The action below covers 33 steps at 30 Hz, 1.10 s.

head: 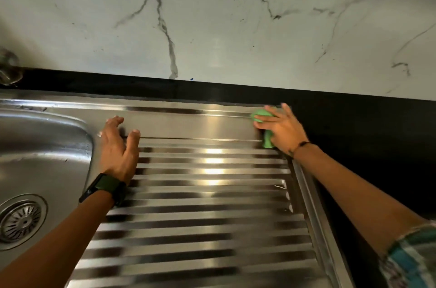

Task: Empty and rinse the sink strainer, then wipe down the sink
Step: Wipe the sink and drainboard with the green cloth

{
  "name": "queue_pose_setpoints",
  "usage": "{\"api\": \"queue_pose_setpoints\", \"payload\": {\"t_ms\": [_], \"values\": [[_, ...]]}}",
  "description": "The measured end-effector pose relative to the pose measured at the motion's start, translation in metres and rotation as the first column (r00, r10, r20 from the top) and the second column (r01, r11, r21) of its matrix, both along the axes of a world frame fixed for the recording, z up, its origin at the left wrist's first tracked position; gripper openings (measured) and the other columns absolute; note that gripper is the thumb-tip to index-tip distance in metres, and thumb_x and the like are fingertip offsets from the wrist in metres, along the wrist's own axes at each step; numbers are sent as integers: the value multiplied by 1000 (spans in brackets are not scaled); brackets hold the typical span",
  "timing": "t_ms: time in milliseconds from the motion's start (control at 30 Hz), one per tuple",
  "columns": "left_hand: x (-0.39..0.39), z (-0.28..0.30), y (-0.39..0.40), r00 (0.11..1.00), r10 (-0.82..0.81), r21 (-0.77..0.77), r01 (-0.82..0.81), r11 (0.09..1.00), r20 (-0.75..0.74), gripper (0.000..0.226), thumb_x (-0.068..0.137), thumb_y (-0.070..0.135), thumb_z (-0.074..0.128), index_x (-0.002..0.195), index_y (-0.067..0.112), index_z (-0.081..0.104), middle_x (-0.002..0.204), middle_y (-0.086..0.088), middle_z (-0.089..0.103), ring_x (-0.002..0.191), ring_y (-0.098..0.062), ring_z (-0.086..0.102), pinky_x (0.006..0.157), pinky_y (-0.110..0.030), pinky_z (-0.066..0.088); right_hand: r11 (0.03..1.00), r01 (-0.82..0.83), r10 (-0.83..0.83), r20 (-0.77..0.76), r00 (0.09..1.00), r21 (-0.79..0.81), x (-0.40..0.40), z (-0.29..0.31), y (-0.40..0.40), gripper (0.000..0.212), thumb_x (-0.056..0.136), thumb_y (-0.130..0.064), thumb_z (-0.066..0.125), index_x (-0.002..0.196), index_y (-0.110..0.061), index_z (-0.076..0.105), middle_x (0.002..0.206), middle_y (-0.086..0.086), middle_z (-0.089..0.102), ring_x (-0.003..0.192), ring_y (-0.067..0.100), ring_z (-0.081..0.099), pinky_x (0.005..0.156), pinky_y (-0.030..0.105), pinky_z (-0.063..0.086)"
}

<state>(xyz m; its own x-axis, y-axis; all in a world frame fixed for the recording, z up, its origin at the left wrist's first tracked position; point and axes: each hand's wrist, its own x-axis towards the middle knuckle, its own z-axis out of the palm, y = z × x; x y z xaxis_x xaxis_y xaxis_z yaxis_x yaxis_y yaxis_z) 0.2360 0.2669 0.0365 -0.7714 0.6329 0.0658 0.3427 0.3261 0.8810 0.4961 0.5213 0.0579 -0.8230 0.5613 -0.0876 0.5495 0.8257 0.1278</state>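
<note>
A steel sink unit fills the view, with its basin (pixel 42 146) at the left and a ribbed drainboard (pixel 207 195) in the middle. The round strainer (pixel 21 219) sits in the drain at the basin's bottom left. My left hand (pixel 119 146) rests on the drainboard beside the basin's right rim, fingers spread and relaxed, holding nothing. My right hand (pixel 280 128) presses a green cloth (pixel 265 127) flat against the drainboard's far right corner, fingers straight over it.
A black counter (pixel 365 136) runs to the right of the sink and as a strip behind it. A white marbled wall (pixel 212 16) rises at the back. Part of a tap base (pixel 8 65) shows at the far left edge.
</note>
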Motion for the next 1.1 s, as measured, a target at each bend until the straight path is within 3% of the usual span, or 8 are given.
{"api": "queue_pose_setpoints", "payload": {"t_ms": [100, 200, 300, 400, 567, 767, 933, 1100], "values": [[1, 0, 1, 999, -14, -22, 13, 1000, -42, 62, 81, 45, 36, 135, 17, 29, 132, -23, 44, 116, -35, 48, 89, -36, 37, 988, 151, -151, 5, 989, -42, 23, -1, 9, 52, 86, -8, 55, 132, -29, 46, 149, -5, 35, 144, 19, 13, 118, 40, 5], [2, -1, 3, 998, -53, -29, 51, 998, -38, 61, 80, 46, 39, 134, 18, 30, 132, -23, 43, 115, -37, 49, 91, -41, 40, 905, 339, -391, -193, 900, -256, 10, -2, -2, 46, 85, 1, 54, 123, -24, 58, 152, 2, 29, 141, 22, 22, 115, 35, 23], [9, -1, 11, 984, -147, -106, 136, 985, -97, 62, 79, 49, 41, 132, 19, 31, 132, -19, 42, 114, -34, 49, 93, -49, 45, 888, 265, -415, -408, 813, -376, 7, 6, -12, 48, 81, 15, 47, 119, -11, 61, 142, 7, 45, 139, 22, 28, 114, 25, 16], [33, 5, 43, 953, -286, -90, 278, 956, -96, 61, 80, 45, 42, 133, 16, 34, 139, -15, 38, 122, -33, 44, 100, -51, 40, 910, 253, -404, -570, 715, -328, 1, 13, -19, 53, 82, 15, 47, 128, -12, 52, 146, 11, 39, 139, 27, 29, 114, 32, 20], [83, 7, 111, 845, -497, -141, 478, 867, -196, 57, 86, 39, 40, 134, 9, 34, 147, -14, 31, 140, -26, 22, 118, -44, 13, 760, 605, -649, -307, 696, -236, 0, -14, -29, 63, 94, -16, 41, 146, -9, 6, 157, 14, 0, 144, 30, 11, 118, 47, 15], [88, -16, 125, 818, -478, -239, 419, 876, -319, 64, 84, 46, 30, 137, 9, 31, 150, -12, 27, 142, -24, 17, 117, -35, 4, 716, 694, -685, -270, 677, -75, -15, -35, -28, 57, 98, -27, 29, 145, -4, 8, 156, 16, 5, 145, 30, 4, 117, 45, 6], [94, -15, 127, 808, -475, -270, 399, 876, -348, 71, 82, 48, 28, 140, 8, 26, 152, -13, 23, 143, -24, 12, 115, -33, 1, 745, 620, -663, -366, 652, -245, -40, -26, -28, 54, 90, -19, 47, 139, -3, 31, 149, 16, 30, 141, 29, 21, 117, 42, 18], [93, -16, 127, 872, -395, -170, 359, 918, -291, 68, 83, 45, 29, 140, 8, 25, 152, -11, 23, 143, -22, 12, 115, -32, 1, 755, 508, -656, -488, 576, -415, -66, -23, -46, 53, 87, -4, 54, 137, -11, 38, 149, 8, 33, 141, 25, 24, 116, 39, 25]]}}
